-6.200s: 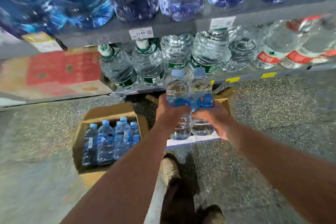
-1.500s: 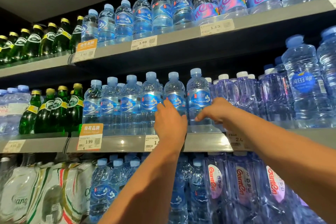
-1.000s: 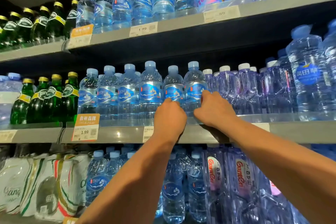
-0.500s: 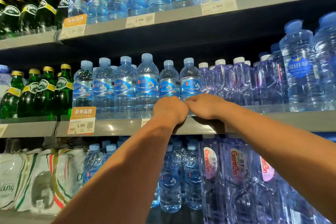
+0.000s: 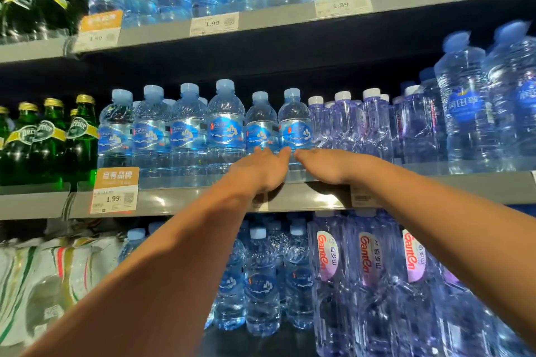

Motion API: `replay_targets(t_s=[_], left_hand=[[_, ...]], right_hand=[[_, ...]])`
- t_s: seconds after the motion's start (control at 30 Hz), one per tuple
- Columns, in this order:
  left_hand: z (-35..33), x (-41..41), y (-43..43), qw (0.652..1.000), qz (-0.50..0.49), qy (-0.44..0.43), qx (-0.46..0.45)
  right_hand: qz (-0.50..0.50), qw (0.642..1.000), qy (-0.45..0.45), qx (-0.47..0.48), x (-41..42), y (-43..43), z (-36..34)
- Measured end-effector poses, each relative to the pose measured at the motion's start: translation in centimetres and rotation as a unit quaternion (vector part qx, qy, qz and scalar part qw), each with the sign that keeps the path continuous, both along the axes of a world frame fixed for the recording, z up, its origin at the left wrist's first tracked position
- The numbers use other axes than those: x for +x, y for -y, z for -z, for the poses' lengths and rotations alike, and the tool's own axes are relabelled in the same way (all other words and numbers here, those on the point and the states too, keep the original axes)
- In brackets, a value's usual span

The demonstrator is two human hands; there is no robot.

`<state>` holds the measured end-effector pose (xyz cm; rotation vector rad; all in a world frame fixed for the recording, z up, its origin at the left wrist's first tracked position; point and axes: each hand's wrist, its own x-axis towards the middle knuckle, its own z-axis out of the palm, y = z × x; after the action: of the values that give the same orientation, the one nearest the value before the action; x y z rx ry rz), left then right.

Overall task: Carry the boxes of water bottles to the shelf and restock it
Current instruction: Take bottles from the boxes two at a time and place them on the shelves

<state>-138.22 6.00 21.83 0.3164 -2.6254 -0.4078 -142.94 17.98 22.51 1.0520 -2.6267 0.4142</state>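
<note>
Green glass bottles stand at the left of the frame. Beside them on the middle shelf the water bottles stand in a row, clear, with pale blue caps and blue mountain labels. At centre the left hand and right hand, fingers straight, touch the two rightmost below their labels. Purple bottles follow.

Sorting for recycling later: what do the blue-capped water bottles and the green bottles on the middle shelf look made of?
The blue-capped water bottles: clear glossy plastic, judging by ribbed walls. The green bottles: probably glass, dark, glossy, with gold metal-looking caps; not certain.
</note>
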Motion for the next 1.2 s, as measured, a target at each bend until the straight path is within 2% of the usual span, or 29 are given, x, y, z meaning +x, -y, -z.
replay_targets(t_s=[0.23, 0.4, 0.6, 0.87, 1.07, 1.2], left_hand=[[0.0, -0.4, 0.4, 1.000, 0.026, -0.005, -0.006], [0.0, -0.3, 0.5, 0.998, 0.042, -0.017, 0.034], [-0.2, 2.5, -1.1, 0.990, 0.077, -0.050, 0.104], [1.5, 7.1, -3.4, 0.979, 0.092, -0.126, 0.131], [5.3, 8.9, -4.1, 0.984, 0.059, -0.115, 0.123], [8.6, 10.9, -4.6, 0.991, 0.045, -0.080, 0.101]], right_hand=[[-0.007, 0.994, 0.082, -0.068, -0.1, 0.4, -0.1], [-0.044, 0.986, 0.118, -0.105, -0.1, 0.5, -0.2], [0.028, 0.986, 0.081, -0.145, 0.9, -0.8, -0.5], [0.015, 0.990, 0.045, -0.131, 4.8, -4.7, 0.6], [0.010, 0.994, 0.002, -0.109, 7.5, -6.6, 4.1], [0.028, 0.993, 0.024, -0.109, 9.5, -8.0, 7.4]])
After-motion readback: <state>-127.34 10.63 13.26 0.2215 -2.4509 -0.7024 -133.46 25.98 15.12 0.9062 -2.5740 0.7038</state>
